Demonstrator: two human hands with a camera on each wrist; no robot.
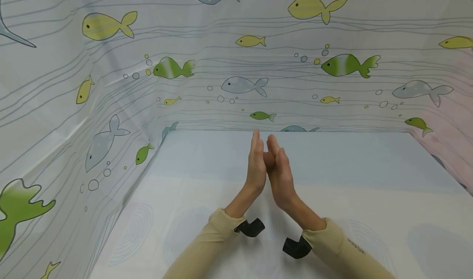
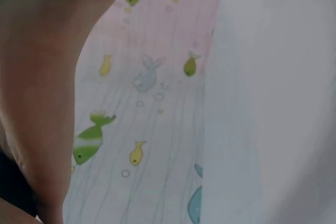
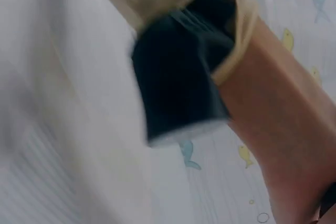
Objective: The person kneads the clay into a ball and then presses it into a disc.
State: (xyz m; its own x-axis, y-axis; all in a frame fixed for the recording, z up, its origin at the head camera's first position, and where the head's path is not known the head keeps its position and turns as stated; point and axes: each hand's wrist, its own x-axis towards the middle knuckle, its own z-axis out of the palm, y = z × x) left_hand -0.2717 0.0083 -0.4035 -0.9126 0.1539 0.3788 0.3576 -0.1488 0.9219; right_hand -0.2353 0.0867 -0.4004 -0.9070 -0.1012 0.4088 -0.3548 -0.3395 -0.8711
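Observation:
Both hands are raised over the white table in the head view, palms turned toward each other and fingers pointing up and away. Straight fingers show on the left hand (image 1: 256, 168). Opposite it, the right hand (image 1: 282, 184) also has its fingers extended, leaning toward the left one. A narrow gap shows between the fingertips, and the palms come close together lower down. A thumb shows between the hands; no object is visible there, though the inner palms are hidden. Bare skin of a wrist (image 2: 42, 82) fills the left side of the left wrist view.
Black wrist mounts (image 1: 253, 227) sit at the beige sleeves (image 1: 201, 246); one dark mount (image 3: 176, 72) looms large in the right wrist view. A fish-printed curtain (image 1: 207, 49) borders the back and left of the table (image 1: 351, 160). Pinkish fabric (image 1: 451, 118) hangs at right.

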